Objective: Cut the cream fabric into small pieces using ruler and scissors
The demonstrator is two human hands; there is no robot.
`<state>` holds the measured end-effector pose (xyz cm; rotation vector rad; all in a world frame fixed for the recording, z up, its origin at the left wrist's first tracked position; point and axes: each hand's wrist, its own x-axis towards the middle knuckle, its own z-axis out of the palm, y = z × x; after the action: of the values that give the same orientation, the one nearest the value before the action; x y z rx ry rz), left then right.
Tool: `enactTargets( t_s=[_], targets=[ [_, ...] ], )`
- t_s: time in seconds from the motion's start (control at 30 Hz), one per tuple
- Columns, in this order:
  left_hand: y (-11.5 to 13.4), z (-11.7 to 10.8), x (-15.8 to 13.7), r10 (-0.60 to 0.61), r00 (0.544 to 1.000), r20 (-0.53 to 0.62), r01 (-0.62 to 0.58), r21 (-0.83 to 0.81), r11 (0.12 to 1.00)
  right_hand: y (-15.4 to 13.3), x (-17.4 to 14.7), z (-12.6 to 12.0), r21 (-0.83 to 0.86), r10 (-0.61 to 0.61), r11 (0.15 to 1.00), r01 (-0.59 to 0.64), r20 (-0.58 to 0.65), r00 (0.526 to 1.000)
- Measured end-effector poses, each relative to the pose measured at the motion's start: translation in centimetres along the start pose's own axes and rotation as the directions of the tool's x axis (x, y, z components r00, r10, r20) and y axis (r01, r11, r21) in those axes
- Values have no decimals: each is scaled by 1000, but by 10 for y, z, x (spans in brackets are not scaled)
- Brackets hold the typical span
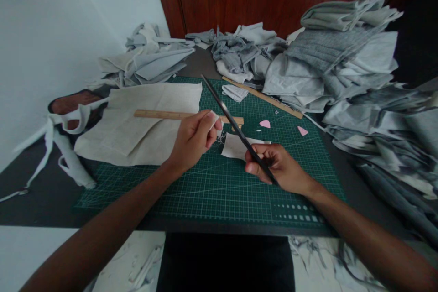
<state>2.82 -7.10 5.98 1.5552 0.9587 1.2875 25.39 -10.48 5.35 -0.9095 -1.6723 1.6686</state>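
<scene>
My left hand is closed, pinching a small scrap of off-white cloth with a frayed edge between thumb and fingers. My right hand grips long dark scissors, seen edge-on, tilted with the tip up and to the left. Under the scissors, a small rectangular cloth piece lies on the green cutting mat. Behind my left hand, a wooden ruler rests partly on a large beige cloth.
Piles of grey and white cloth stand along the back and right. Another wooden ruler lies diagonally near the mat's back edge. Pink chalk pieces sit on the mat. Cloth strips trail at the left, before a white wall.
</scene>
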Motion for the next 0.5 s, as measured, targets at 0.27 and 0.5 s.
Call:
enactTargets(
  t_s=[0.27,0.5],
  targets=[
    [-25,1,14,-28,998,50,29,-18,999,12,4,-22,91,-62,993,79,-180,982],
    [-36,-16,18,19,999,48,-37,407,913,18,10,-33,151,-124,975,162,-238,963]
  ],
)
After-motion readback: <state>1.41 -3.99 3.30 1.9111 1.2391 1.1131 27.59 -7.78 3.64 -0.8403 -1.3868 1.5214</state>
